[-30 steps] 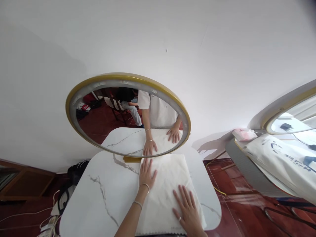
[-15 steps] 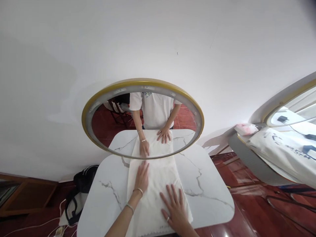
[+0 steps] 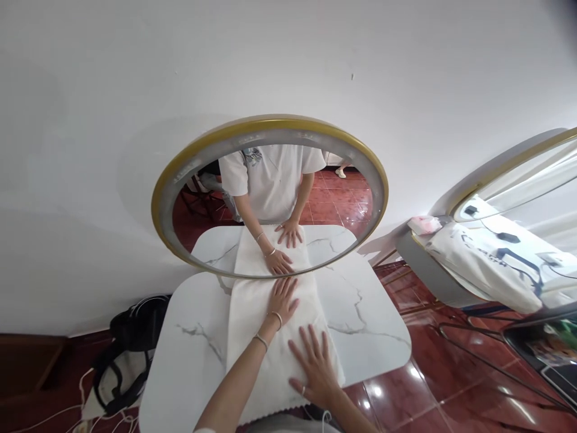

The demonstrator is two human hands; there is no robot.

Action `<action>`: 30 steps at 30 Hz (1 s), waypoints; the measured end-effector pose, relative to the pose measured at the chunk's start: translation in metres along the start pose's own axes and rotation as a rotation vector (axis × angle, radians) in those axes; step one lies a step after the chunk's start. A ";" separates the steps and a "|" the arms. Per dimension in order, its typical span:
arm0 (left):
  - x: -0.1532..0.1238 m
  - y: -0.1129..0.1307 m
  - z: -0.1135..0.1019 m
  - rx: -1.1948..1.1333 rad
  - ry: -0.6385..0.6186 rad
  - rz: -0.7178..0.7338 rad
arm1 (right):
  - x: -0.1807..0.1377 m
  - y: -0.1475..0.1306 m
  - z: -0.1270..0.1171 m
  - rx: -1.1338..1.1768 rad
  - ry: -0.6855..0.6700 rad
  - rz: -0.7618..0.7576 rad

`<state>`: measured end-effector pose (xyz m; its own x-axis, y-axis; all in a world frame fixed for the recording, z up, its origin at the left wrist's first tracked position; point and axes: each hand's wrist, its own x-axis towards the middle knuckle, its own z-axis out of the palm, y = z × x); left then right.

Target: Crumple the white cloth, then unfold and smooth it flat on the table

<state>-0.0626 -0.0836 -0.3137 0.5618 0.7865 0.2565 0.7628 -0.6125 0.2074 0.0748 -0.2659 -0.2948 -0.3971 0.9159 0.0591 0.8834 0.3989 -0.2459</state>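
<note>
A long white cloth [image 3: 255, 325], folded into a strip, lies on the marble-patterned table [image 3: 193, 300] and runs from its front edge back to the mirror. Flat on the cloth's far part rests my left hand [image 3: 283, 300], fingers stretched out, two bracelets around the wrist. Nearer to me, my right hand [image 3: 314, 367] is spread on the right side of the cloth, a ring on one finger. Neither hand grips anything. The cloth's near edge looks scalloped.
An oval gold-framed mirror [image 3: 270, 122] stands at the table's back against the wall, reflecting both arms. On the right are a second table with a printed white cloth bag [image 3: 482, 258] and a pink-white packet [image 3: 424, 225]. A black bag [image 3: 139, 325] and cables lie left.
My left hand has slid right and slightly away across the cloth, its fingers now more spread. My right hand stays flat on the cloth. The camera view has shifted.
</note>
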 end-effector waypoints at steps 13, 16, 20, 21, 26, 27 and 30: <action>-0.031 -0.032 -0.019 -0.006 -0.062 0.001 | 0.027 -0.052 0.019 0.107 -0.061 -0.093; -0.009 0.005 -0.004 -0.038 -0.079 0.033 | 0.015 -0.034 0.014 0.058 -0.029 -0.059; 0.013 0.040 0.010 -0.050 -0.084 0.039 | -0.003 -0.005 0.009 -0.014 0.034 -0.029; 0.014 0.044 0.011 -0.054 -0.087 0.045 | -0.006 0.000 0.008 -0.025 0.044 -0.032; -0.006 0.030 -0.005 -0.083 -0.100 0.058 | -0.009 -0.004 0.010 -0.049 0.064 -0.067; -0.012 0.023 -0.009 -0.086 -0.099 0.053 | -0.006 -0.011 0.012 -0.052 0.068 -0.078; -0.031 -0.002 -0.024 -0.086 -0.094 0.044 | 0.008 -0.038 0.019 -0.059 0.085 -0.102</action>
<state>-0.0891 -0.1088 -0.2999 0.6246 0.7604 0.1779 0.7088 -0.6476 0.2796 0.0331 -0.2751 -0.3038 -0.4650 0.8701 0.1634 0.8538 0.4896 -0.1773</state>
